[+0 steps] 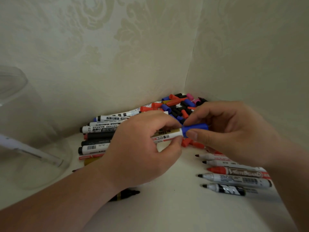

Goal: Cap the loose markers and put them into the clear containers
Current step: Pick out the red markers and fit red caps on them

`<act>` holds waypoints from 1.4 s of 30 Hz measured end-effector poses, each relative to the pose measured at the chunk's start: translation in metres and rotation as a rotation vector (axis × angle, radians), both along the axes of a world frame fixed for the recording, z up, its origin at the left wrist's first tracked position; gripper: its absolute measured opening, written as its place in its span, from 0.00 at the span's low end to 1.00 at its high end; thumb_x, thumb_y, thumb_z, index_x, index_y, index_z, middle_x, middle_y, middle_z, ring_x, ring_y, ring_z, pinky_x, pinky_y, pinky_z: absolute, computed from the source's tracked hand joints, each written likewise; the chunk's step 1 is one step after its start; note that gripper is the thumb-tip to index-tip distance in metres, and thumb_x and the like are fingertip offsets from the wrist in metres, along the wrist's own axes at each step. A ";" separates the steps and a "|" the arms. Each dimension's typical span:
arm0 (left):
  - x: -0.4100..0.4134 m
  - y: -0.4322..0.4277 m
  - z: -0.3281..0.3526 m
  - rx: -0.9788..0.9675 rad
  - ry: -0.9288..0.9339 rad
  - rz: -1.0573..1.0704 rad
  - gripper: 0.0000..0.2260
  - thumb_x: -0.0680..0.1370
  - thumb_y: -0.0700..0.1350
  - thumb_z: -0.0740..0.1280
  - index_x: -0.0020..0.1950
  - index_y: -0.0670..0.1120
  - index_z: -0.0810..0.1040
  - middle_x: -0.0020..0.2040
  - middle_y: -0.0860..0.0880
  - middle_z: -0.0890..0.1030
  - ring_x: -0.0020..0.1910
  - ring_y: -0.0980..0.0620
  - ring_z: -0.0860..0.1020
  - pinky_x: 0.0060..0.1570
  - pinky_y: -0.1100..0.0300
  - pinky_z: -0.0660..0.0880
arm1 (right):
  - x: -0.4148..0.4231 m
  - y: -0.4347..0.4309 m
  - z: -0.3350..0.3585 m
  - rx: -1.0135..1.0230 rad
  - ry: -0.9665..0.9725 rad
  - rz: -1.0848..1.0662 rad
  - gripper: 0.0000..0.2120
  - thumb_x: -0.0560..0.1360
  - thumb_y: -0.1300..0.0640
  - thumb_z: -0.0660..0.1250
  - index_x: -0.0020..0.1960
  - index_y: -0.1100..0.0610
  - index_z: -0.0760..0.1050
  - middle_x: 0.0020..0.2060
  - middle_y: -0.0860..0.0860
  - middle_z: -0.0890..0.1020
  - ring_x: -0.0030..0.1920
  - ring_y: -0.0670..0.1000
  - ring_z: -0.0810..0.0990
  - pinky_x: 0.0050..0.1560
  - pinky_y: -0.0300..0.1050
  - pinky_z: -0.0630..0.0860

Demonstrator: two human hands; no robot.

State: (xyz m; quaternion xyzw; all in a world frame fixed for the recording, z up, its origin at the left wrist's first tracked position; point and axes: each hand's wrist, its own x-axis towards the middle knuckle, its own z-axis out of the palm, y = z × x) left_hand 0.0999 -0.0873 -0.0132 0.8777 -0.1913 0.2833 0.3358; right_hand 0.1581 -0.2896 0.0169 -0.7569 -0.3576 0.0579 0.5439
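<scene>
My left hand [142, 146] grips a white marker [167, 135] by its barrel, held level above the table. My right hand [234, 131] pinches a blue cap [195, 128] that sits on the marker's right end. Behind both hands lies a heap of loose caps [178, 104] in red, blue, black and pink. A stack of markers [98, 136] lies to the left of my left hand. Several uncapped markers [234, 178] lie under my right wrist, tips pointing left. A clear container [21, 131] stands at the far left with a white marker [30, 151] leaning inside it.
A black uncapped marker [127, 194] lies partly hidden under my left forearm. Patterned cream walls [133, 47] close off the back and right side, meeting in a corner behind the cap heap. The white tabletop [167, 206] stretches toward me.
</scene>
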 end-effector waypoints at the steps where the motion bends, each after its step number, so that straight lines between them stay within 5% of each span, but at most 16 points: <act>1: 0.000 0.000 0.000 -0.004 -0.002 0.007 0.08 0.74 0.49 0.68 0.49 0.49 0.84 0.42 0.57 0.81 0.42 0.57 0.79 0.42 0.64 0.73 | 0.001 -0.001 0.000 -0.009 0.007 -0.001 0.09 0.69 0.51 0.77 0.48 0.52 0.84 0.42 0.57 0.86 0.43 0.68 0.84 0.46 0.71 0.80; 6: 0.000 0.000 -0.001 -0.004 -0.005 0.017 0.08 0.74 0.50 0.68 0.48 0.50 0.85 0.40 0.58 0.81 0.39 0.58 0.78 0.41 0.65 0.74 | 0.001 -0.003 -0.003 -0.091 -0.062 0.018 0.06 0.72 0.51 0.76 0.49 0.48 0.83 0.43 0.54 0.86 0.42 0.64 0.84 0.44 0.67 0.81; 8: 0.000 -0.001 -0.001 -0.012 -0.001 0.007 0.08 0.75 0.50 0.67 0.48 0.51 0.84 0.40 0.58 0.81 0.39 0.58 0.78 0.40 0.64 0.73 | 0.001 -0.005 0.001 -0.061 -0.059 0.031 0.06 0.73 0.54 0.75 0.49 0.51 0.83 0.40 0.52 0.85 0.37 0.54 0.84 0.39 0.51 0.82; 10: 0.000 -0.003 0.000 -0.038 0.013 -0.013 0.08 0.76 0.49 0.66 0.50 0.51 0.84 0.40 0.58 0.81 0.40 0.58 0.78 0.39 0.66 0.71 | 0.003 -0.009 0.005 0.012 -0.027 0.030 0.04 0.73 0.58 0.75 0.47 0.55 0.83 0.34 0.51 0.82 0.28 0.47 0.76 0.28 0.37 0.71; 15: 0.003 0.000 -0.003 -0.120 0.076 -0.014 0.07 0.81 0.54 0.65 0.54 0.56 0.82 0.43 0.58 0.81 0.43 0.58 0.79 0.41 0.61 0.74 | 0.015 -0.022 0.012 0.188 0.011 -0.024 0.07 0.68 0.55 0.75 0.44 0.56 0.83 0.31 0.55 0.79 0.25 0.53 0.70 0.25 0.41 0.68; 17: 0.004 0.003 -0.003 -0.191 0.106 -0.007 0.05 0.82 0.54 0.63 0.54 0.58 0.79 0.40 0.58 0.80 0.38 0.56 0.78 0.36 0.61 0.73 | 0.022 -0.028 0.015 0.334 0.038 -0.093 0.05 0.70 0.63 0.76 0.41 0.55 0.82 0.29 0.56 0.76 0.25 0.51 0.68 0.26 0.40 0.65; 20: 0.002 0.003 -0.001 -0.237 0.119 -0.012 0.04 0.82 0.56 0.63 0.55 0.60 0.74 0.40 0.53 0.78 0.35 0.50 0.76 0.34 0.55 0.72 | 0.026 -0.027 0.015 0.520 0.208 -0.241 0.07 0.68 0.67 0.62 0.35 0.59 0.76 0.28 0.57 0.70 0.26 0.50 0.63 0.24 0.38 0.60; 31: 0.002 0.005 0.001 -0.131 0.114 -0.048 0.06 0.82 0.53 0.61 0.54 0.57 0.77 0.38 0.61 0.76 0.38 0.57 0.77 0.37 0.62 0.72 | 0.010 0.001 -0.001 0.335 0.324 -0.062 0.07 0.69 0.65 0.67 0.37 0.55 0.81 0.28 0.58 0.71 0.27 0.51 0.65 0.25 0.42 0.62; 34: 0.002 0.005 0.001 -0.097 0.103 -0.052 0.07 0.83 0.53 0.61 0.54 0.55 0.79 0.38 0.59 0.77 0.39 0.56 0.77 0.37 0.60 0.72 | 0.008 0.002 0.000 0.326 0.283 -0.026 0.08 0.67 0.67 0.75 0.40 0.54 0.82 0.29 0.53 0.75 0.28 0.52 0.66 0.26 0.43 0.61; 37: 0.003 0.004 0.000 -0.094 0.078 -0.048 0.07 0.82 0.53 0.62 0.54 0.55 0.79 0.38 0.57 0.77 0.38 0.55 0.78 0.37 0.56 0.73 | 0.006 0.004 0.000 0.371 0.266 -0.023 0.05 0.64 0.57 0.74 0.40 0.54 0.83 0.28 0.52 0.76 0.27 0.51 0.65 0.26 0.42 0.62; 42: 0.004 0.003 -0.001 -0.096 0.048 -0.051 0.06 0.82 0.52 0.64 0.55 0.55 0.80 0.39 0.59 0.78 0.38 0.57 0.79 0.36 0.62 0.73 | 0.007 0.003 0.000 0.478 0.255 -0.080 0.07 0.68 0.65 0.76 0.39 0.54 0.83 0.27 0.52 0.74 0.26 0.50 0.64 0.27 0.42 0.59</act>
